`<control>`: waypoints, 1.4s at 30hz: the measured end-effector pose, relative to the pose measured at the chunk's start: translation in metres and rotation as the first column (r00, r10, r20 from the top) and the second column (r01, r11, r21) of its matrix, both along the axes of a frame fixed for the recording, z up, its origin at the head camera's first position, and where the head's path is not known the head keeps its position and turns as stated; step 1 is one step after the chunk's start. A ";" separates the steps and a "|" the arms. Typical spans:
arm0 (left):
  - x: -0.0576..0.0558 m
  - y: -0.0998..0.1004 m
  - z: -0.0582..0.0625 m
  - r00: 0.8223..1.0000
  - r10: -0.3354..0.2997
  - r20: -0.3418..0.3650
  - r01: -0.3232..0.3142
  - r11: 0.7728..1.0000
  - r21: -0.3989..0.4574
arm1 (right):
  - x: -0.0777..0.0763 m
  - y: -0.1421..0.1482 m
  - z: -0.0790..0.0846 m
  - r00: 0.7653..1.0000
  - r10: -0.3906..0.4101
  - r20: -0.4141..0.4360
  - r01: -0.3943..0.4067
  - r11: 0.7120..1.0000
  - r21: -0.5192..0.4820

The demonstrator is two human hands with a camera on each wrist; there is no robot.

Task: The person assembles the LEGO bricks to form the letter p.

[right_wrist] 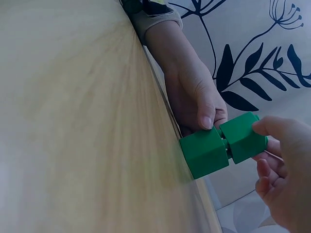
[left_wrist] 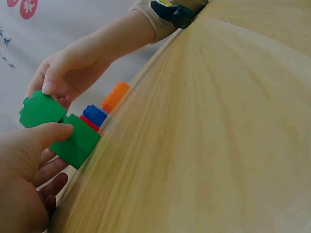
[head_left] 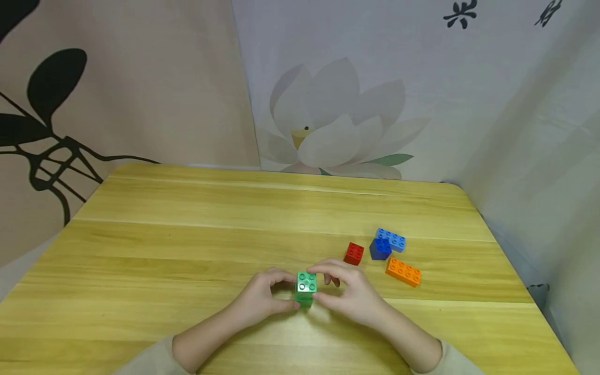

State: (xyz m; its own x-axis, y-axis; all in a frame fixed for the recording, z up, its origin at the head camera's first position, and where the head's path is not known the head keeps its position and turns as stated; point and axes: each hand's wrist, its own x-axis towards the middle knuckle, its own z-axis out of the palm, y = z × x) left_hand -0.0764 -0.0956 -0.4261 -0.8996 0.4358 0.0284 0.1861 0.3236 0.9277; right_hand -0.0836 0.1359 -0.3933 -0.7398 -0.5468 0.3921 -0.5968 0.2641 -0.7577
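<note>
Two green toy building bricks stand one over the other near the front of the table. My left hand [head_left: 255,299] pinches the lower green brick [right_wrist: 205,153] between thumb and fingers. From the other side, my right hand [head_left: 353,292] grips the upper green brick [head_left: 306,283] the same way. A narrow gap with studs in it shows between the two in the right wrist view, and the upper one sits slightly tilted. The lower brick is close to the tabletop and mostly hidden from above.
Beyond my right hand lie a red brick [head_left: 353,253], a dark blue brick [head_left: 380,249], a longer light blue brick [head_left: 397,242] and an orange brick [head_left: 403,272]. The wooden table [head_left: 187,250] reaches back to a printed cloth [head_left: 337,104].
</note>
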 end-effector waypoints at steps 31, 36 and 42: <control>0.001 0.001 -0.001 1.000 -0.010 -0.006 0.010 1.000 0.004 | -0.004 0.003 -0.002 0.999 0.040 -0.031 -0.038 0.996 0.080; 0.000 0.000 -0.001 1.000 -0.006 -0.006 0.006 1.000 0.004 | -0.004 0.003 -0.002 0.998 0.047 -0.047 -0.042 0.995 0.085; 0.000 0.000 -0.002 1.000 -0.005 -0.029 0.005 1.000 0.003 | -0.003 0.003 -0.002 0.999 0.039 -0.021 -0.037 0.996 0.087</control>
State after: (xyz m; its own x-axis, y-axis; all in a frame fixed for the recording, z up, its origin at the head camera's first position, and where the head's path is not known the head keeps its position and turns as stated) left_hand -0.0764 -0.0954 -0.4280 -0.8961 0.4403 0.0556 0.2142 0.3194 0.9231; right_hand -0.0867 0.1390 -0.3954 -0.7095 -0.6068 0.3585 -0.6244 0.3053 -0.7190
